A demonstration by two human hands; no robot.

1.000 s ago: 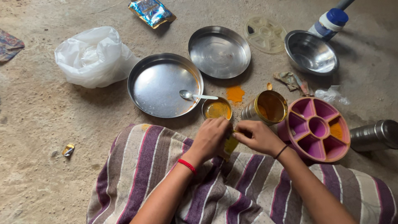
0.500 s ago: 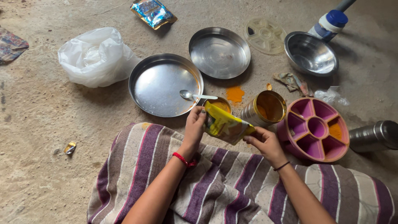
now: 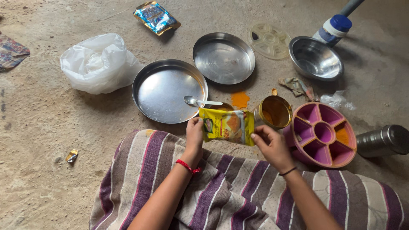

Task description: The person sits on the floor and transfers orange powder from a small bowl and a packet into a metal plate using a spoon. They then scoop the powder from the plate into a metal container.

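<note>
Both hands, left hand (image 3: 194,135) and right hand (image 3: 267,144), pinch the yellow spice packet (image 3: 227,125) by its ends just above the small steel bowl (image 3: 222,106), where a careless tilt could spill powder.

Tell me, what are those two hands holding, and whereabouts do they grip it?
A yellow packet, held flat between both hands: the left hand pinches its left edge, the right hand its lower right corner.
</note>
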